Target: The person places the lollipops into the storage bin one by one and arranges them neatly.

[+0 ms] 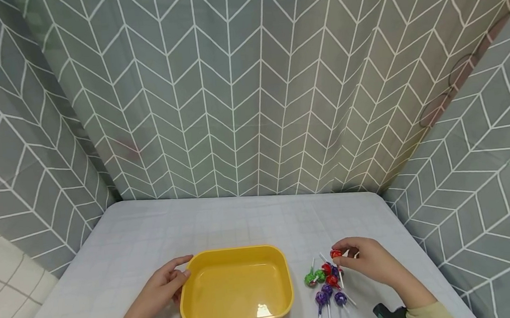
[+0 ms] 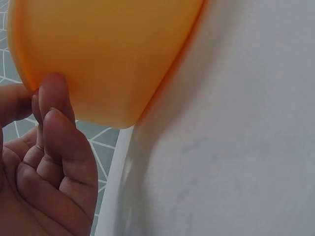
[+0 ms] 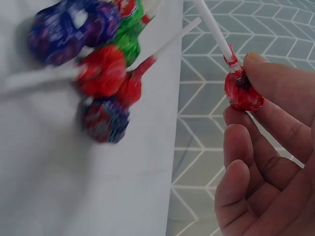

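Note:
My left hand (image 1: 163, 285) holds the left rim of a yellow plastic tray (image 1: 288, 296), thumb and index finger at its edge. In the left wrist view, fingertips (image 2: 55, 91) meet the tray's outer wall (image 2: 118, 59). To the tray's right, my right hand (image 1: 371, 260) pinches a red-wrapped lollipop (image 1: 336, 254) by its candy head, with the white stick pointing down. The right wrist view has this lollipop (image 3: 241, 91) between thumb and fingertips, apart from the pile. Beneath lie several lollipops: green (image 1: 310, 278), red (image 1: 332, 280) and purple (image 1: 340, 299).
A white cloth covers the table (image 1: 242, 220). Grey curtains (image 1: 233, 106) with white chevron lines stand around its back and sides. A dark strap-like object (image 1: 389, 315) is at the right wrist, by the sleeve (image 1: 430, 315).

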{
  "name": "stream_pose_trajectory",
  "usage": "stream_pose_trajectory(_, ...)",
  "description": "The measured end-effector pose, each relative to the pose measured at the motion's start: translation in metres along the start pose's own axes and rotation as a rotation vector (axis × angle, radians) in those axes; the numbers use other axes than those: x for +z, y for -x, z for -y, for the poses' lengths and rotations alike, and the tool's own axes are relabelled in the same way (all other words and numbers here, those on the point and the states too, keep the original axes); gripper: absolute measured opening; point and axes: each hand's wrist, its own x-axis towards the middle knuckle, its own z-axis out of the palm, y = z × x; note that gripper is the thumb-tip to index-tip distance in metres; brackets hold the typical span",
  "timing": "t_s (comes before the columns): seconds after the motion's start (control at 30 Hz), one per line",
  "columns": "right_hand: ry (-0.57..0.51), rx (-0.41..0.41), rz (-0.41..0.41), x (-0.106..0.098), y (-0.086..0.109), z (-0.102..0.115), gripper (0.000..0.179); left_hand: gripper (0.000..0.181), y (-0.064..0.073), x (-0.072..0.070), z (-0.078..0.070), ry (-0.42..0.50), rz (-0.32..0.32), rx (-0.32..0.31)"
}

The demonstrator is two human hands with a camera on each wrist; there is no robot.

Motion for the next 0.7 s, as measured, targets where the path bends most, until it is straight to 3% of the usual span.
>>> stream_pose_trajectory(0.4, -0.061, 0.012, 0.014, 0.007, -0.012, 0.015, 0.026, 0.062, 0.0, 0.003, 0.001, 0.049, -0.003, -0.026)
stream_pose_trajectory(0.7, -0.065, -0.042, 0.017, 0.007, -0.016, 0.024, 0.029, 0.064, 0.002, 0.006, 0.002, 0.058, -0.011, -0.038)
